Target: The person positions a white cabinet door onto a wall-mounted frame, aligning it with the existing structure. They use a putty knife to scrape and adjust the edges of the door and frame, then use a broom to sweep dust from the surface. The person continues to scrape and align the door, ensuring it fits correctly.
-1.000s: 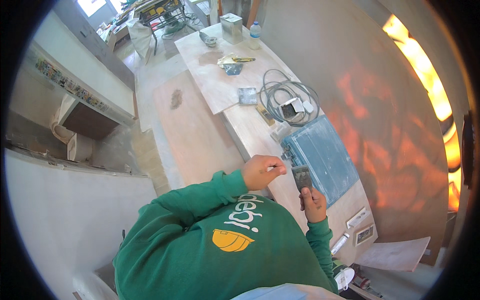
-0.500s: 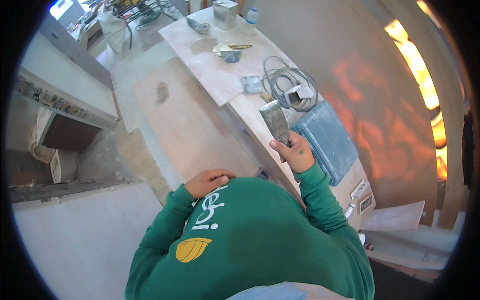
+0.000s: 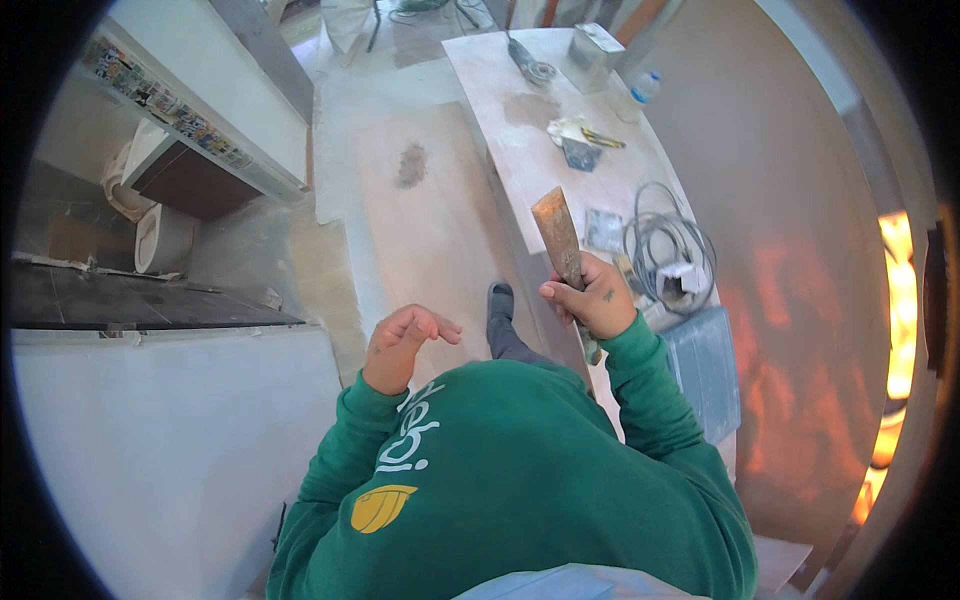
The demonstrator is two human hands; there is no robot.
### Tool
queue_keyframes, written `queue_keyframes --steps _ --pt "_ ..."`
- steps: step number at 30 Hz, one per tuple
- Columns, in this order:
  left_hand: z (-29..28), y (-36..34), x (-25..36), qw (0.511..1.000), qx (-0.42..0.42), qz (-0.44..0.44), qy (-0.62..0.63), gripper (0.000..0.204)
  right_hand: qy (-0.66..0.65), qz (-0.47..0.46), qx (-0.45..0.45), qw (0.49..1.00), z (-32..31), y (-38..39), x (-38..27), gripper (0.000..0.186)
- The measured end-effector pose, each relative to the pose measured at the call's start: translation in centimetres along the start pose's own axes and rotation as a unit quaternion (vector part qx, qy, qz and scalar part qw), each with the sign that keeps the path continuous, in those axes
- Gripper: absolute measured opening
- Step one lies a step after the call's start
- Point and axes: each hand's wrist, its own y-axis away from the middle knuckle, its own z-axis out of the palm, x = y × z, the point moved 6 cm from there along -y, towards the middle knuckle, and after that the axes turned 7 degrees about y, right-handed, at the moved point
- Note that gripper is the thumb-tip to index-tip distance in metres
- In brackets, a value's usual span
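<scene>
In my right hand (image 3: 598,296) is a putty knife (image 3: 560,226), its worn, stained blade pointing up and away from me. My fingers wrap its handle, the lower end of which shows beneath my fist. The knife is over the near part of the long pale table. My left hand (image 3: 402,342) hovers in front of my belly, its fingers loosely bent and apart, with nothing in it. A small grey square plate (image 3: 603,229) lies on the table just beyond the knife, beside a coiled grey cable (image 3: 672,245).
The pale table (image 3: 490,75) bears an angle grinder (image 3: 530,62), a metal can (image 3: 594,52), a plastic bottle (image 3: 645,88), a utility knife (image 3: 604,139) and a blue-grey case (image 3: 704,370). A toilet (image 3: 160,238) stands at the left, beyond a low white wall (image 3: 170,430).
My left hand has lifted off my belly. The putty knife has turned in my right hand. My view has swung, and a shoe now shows on the floor ahead.
</scene>
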Motion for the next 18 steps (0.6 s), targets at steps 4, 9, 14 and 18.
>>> queue_keyframes --steps 4,9,14,18 --pt "-2.0 -5.3 2.7 0.990 0.090 0.030 -0.103 0.032 -0.163 -0.056 -0.221 0.960 -0.4 -7.2 -0.9 0.048" --pt "-0.6 -14.6 9.3 0.985 0.119 0.070 -0.100 0.029 -0.396 -0.017 -0.467 0.791 -0.2 -13.2 -5.8 0.065" --pt "-0.2 -23.5 12.9 0.989 0.105 0.103 0.026 0.032 -0.436 -0.023 -0.521 0.734 0.5 -18.6 -9.7 0.066" --pt "-2.8 -28.5 14.6 0.990 0.078 0.106 0.041 0.032 -0.436 0.003 -0.519 0.735 1.9 -23.6 -11.5 0.065"
